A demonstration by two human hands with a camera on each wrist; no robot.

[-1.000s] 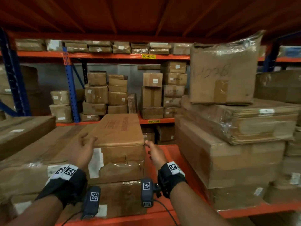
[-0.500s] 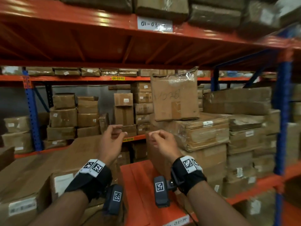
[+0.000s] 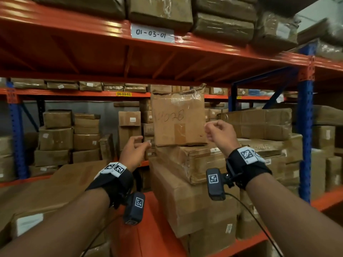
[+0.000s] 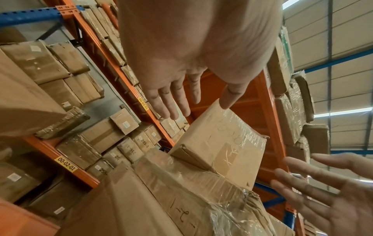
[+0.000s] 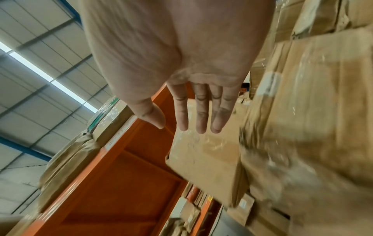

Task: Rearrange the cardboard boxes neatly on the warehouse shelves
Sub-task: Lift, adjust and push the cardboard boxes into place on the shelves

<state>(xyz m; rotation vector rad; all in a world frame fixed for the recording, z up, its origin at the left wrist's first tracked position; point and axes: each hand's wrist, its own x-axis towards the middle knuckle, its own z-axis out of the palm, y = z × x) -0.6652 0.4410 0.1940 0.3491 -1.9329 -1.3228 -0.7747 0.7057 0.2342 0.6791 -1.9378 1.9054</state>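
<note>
An upright cardboard box (image 3: 179,119) with handwritten numbers and loose plastic wrap stands on top of the right-hand stack. My left hand (image 3: 136,145) is raised at its lower left corner, fingers spread and straight. My right hand (image 3: 217,130) is up at its right edge and holds nothing. In the left wrist view the left hand (image 4: 193,102) reaches toward the box (image 4: 222,143), thumb tip close to its top edge, and the right hand (image 4: 322,191) shows open-palmed. In the right wrist view the right hand (image 5: 181,118) stretches its fingers toward the box (image 5: 203,161).
The box rests on a plastic-wrapped flat box (image 3: 194,160) over a large carton (image 3: 185,197). Long flat cartons (image 3: 55,186) lie at the left, with a strip of bare orange shelf deck (image 3: 152,229) between. An orange beam (image 3: 204,45) runs overhead; a blue upright (image 3: 304,127) stands right.
Both hands left the low carton on the left and rose up and rightward to either side of the upright box. The head view swung upward and to the right.
</note>
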